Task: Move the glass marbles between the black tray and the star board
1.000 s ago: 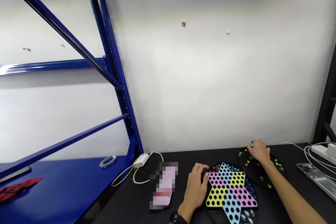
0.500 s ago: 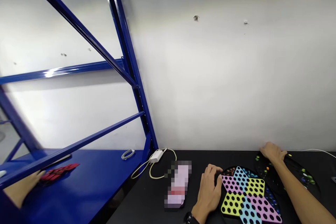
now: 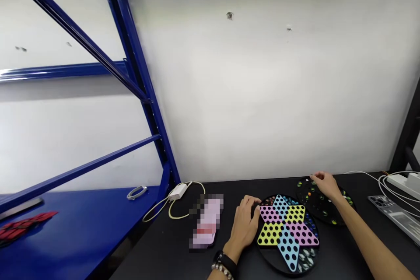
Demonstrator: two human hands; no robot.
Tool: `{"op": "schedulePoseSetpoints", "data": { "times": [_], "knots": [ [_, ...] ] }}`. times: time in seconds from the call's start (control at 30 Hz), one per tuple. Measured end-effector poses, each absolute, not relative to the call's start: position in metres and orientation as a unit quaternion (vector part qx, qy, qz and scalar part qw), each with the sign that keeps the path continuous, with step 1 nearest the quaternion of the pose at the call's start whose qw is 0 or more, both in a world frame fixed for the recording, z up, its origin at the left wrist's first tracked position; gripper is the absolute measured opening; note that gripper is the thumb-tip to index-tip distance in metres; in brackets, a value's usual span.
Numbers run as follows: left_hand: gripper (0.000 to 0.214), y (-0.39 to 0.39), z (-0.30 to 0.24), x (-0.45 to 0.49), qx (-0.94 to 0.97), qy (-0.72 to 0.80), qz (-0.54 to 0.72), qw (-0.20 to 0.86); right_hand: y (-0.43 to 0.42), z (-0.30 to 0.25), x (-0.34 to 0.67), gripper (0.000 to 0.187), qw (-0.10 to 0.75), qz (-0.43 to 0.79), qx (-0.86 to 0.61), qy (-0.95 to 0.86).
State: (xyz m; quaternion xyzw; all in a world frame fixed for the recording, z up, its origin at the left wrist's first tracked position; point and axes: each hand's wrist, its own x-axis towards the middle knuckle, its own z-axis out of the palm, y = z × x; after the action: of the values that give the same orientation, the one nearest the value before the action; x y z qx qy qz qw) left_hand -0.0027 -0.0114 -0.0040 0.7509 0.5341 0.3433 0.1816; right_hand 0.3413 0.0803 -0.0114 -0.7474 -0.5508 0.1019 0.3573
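A Chinese checkers board (image 3: 285,230) with a pink, yellow and light-blue star full of holes lies on the black table. Marbles (image 3: 306,259) fill some side pockets around the star, clear ones at the lower right, blue ones at the right. My left hand (image 3: 244,224) rests by the board's left rim, thumb and fingers apart, holding nothing visible. To the right is a round black tray (image 3: 315,204) with scattered marbles, mostly green. Over its far part, my right hand (image 3: 325,185) has thumb and fingertips pinched together; whatever they hold is too small to make out.
Left of my left hand lies a pixelated pink phone (image 3: 207,223), with a white charger (image 3: 177,191) and cable behind it. At the right are a clear-cased device (image 3: 398,216) and a white power strip (image 3: 402,183). A blue frame (image 3: 149,100) stands left, beside a blue table (image 3: 88,214).
The view has swung right. My right hand has changed from reaching down at the tray's far edge to a pinch above it. My left hand stays by the board. A co-worker's hand has left view.
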Motion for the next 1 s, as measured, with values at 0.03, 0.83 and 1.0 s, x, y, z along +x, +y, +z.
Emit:
{"op": "schedulePoseSetpoints", "data": {
  "times": [0.03, 0.83, 1.0],
  "knots": [
    [0.027, -0.012, -0.004, -0.003, 0.751, 0.534, 0.345, 0.179, 0.073, -0.012, 0.343, 0.03, 0.357, 0.12, -0.743, -0.554],
    [0.023, -0.005, -0.007, -0.001, 0.762, 0.526, 0.336, 0.174, 0.013, -0.043, 0.404, 0.043, 0.497, 0.106, -0.678, -0.53],
    [0.024, -0.006, -0.005, 0.0, 0.763, 0.522, 0.341, 0.171, 0.006, -0.056, 0.428, 0.045, 0.41, 0.033, -0.709, -0.573]
  ]
}}
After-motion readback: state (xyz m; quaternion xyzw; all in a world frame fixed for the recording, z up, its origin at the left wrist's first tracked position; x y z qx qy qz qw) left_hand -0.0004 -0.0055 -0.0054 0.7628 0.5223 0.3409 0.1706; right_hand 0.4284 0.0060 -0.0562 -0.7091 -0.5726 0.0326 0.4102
